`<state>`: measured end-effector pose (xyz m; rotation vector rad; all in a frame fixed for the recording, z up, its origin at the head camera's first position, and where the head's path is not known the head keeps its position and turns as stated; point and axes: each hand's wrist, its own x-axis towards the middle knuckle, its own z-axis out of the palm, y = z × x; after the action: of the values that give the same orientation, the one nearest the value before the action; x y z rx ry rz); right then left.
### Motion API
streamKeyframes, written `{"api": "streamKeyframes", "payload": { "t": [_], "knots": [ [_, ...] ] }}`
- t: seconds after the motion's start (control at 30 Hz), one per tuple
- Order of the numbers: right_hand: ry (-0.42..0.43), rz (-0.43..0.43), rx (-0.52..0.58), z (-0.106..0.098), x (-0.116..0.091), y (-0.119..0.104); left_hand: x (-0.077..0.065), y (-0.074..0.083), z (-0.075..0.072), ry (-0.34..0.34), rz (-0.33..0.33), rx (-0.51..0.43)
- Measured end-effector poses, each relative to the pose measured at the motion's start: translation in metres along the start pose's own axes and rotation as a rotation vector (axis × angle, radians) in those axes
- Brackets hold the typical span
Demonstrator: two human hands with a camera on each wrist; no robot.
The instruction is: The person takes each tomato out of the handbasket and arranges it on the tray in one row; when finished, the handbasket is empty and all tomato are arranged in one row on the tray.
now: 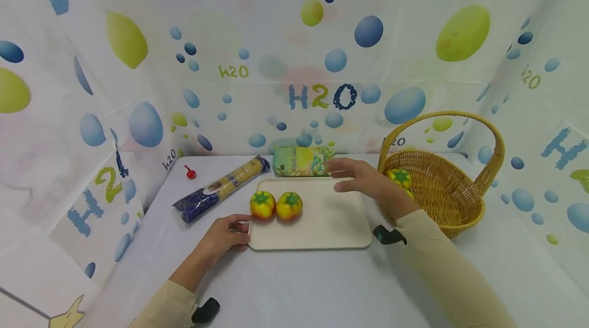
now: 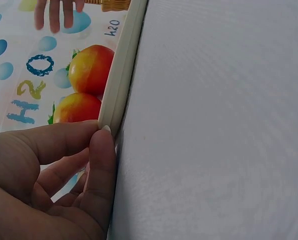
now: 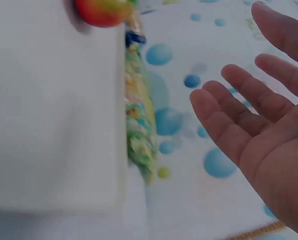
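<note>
A cream rectangular tray (image 1: 322, 220) lies on the white-covered table. Two yellow-red fruits with green leafy tops, like persimmons, sit side by side on its left part: the left fruit (image 1: 263, 205) and the right fruit (image 1: 289, 206). At the tray's left edge my left hand (image 1: 225, 238) pinches the rim; the left wrist view shows thumb and finger meeting at the corner. My right hand (image 1: 361, 179) is held over the tray's back right corner, fingers extended and palm bare in the right wrist view (image 3: 269, 120).
Right of the tray stands a wicker basket (image 1: 442, 190) with a tall handle and similar fruit (image 1: 399, 178) inside. Behind the tray lies a green-yellow packet (image 1: 301, 161); at the back left, a long blue-and-yellow pasta-like package (image 1: 221, 190) and small red cherries (image 1: 190, 173).
</note>
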<state>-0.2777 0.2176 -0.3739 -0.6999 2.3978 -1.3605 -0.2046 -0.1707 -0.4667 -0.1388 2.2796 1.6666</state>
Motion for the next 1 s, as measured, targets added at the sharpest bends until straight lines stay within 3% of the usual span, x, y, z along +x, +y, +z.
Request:
{"api": "streamKeyframes", "payload": {
  "t": [0.43, 0.6, 0.8, 0.9, 1.0],
  "knots": [
    [0.248, 0.051, -0.038, -0.089, -0.078, 0.006, -0.003, 0.002, 0.001, 0.004, 0.003, -0.002],
    [0.286, 0.131, -0.092, -0.105, -0.099, 0.017, -0.004, 0.002, 0.001, -0.002, 0.0, 0.0],
    [0.335, 0.206, -0.06, -0.122, -0.118, 0.03, -0.004, 0.002, 0.001, -0.009, 0.002, -0.004],
    [0.364, 0.201, -0.046, -0.131, -0.124, 0.037, -0.004, 0.002, 0.001, -0.008, 0.004, -0.002],
    [0.387, 0.184, 0.035, -0.14, -0.127, 0.047, -0.004, 0.002, 0.0, 0.001, -0.001, 0.002]
  ]
}}
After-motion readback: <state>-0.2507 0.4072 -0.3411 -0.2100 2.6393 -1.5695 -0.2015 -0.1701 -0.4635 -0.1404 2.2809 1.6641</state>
